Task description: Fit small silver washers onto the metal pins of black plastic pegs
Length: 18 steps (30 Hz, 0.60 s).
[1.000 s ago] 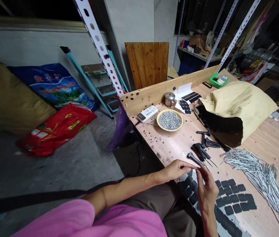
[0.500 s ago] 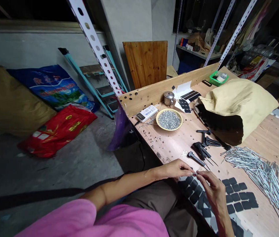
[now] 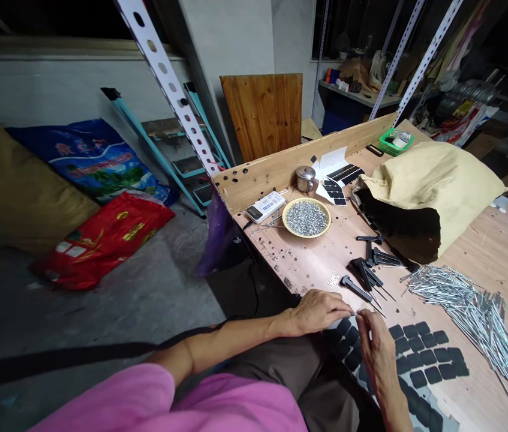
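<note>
Head view | left hand [image 3: 321,312] and right hand [image 3: 377,354] meet at fingertips, I can't tell any pinch | black-headed steel spike [image 3: 356,289] diagonal just beyond, nearer left

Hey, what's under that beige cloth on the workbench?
A black sheet sticks out from under the beige cloth, resting on the wooden bench. The rest beneath is covered from view.

We worked at a pale wooden workbench [image 3: 496,252], with a plate of tiny metal bits [image 3: 306,218] far left, a yellow cloth sack [image 3: 436,186] far right, loose metal spikes [image 3: 472,318] near right, and black pads [image 3: 424,354] nearest us.
</note>
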Tool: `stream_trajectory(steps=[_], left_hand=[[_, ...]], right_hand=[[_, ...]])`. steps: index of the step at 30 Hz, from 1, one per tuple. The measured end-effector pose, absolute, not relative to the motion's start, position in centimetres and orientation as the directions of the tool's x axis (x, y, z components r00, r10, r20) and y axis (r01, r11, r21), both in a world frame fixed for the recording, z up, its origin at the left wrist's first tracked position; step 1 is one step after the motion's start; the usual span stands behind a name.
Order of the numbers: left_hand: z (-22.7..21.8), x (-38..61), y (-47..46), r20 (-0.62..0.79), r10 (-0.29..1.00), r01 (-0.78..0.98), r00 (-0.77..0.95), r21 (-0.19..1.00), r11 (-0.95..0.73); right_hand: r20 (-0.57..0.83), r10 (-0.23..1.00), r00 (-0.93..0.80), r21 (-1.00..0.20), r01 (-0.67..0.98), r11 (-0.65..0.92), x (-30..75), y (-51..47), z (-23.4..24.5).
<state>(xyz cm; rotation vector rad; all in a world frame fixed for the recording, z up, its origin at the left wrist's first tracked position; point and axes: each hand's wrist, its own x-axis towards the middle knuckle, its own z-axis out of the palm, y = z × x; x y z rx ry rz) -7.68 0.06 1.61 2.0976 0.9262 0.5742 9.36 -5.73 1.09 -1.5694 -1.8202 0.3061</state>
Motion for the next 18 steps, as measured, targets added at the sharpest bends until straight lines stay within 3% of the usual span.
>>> stream_trajectory(steps=[2,5,9,14,18], left_hand=[[1.2,-7.7,0.3,-0.007,0.77,0.361,0.638,0.886,-0.29],[1.0,-7.6,0.6,-0.133,0.746,0.269,0.652,0.961,-0.064],[1.5,-7.7,0.6,-0.06,0.79,0.176,0.61,0.983,-0.061],[1.4,-7.8,0.5,-0.253,0.614,0.056,0.748,0.945,0.321],[1.4,-7.4,0.4,-0.227,0.721,0.088,0.654,0.97,0.226]], right_hand=[[0.386,0.917,-0.097,-0.545,0.778,0.312,9.6,-5.5,1.3],[0.388,0.909,-0.151,-0.613,0.694,0.377,9.9,-5.1,2.0],[0.384,0.911,-0.148,-0.701,0.595,0.392,10.4,-5.0,2.9],[0.43,0.883,-0.19,-0.666,0.593,0.452,10.8,-5.2,3.5],[0.459,0.873,-0.168,-0.605,0.66,0.445,10.3,-5.2,3.7]])
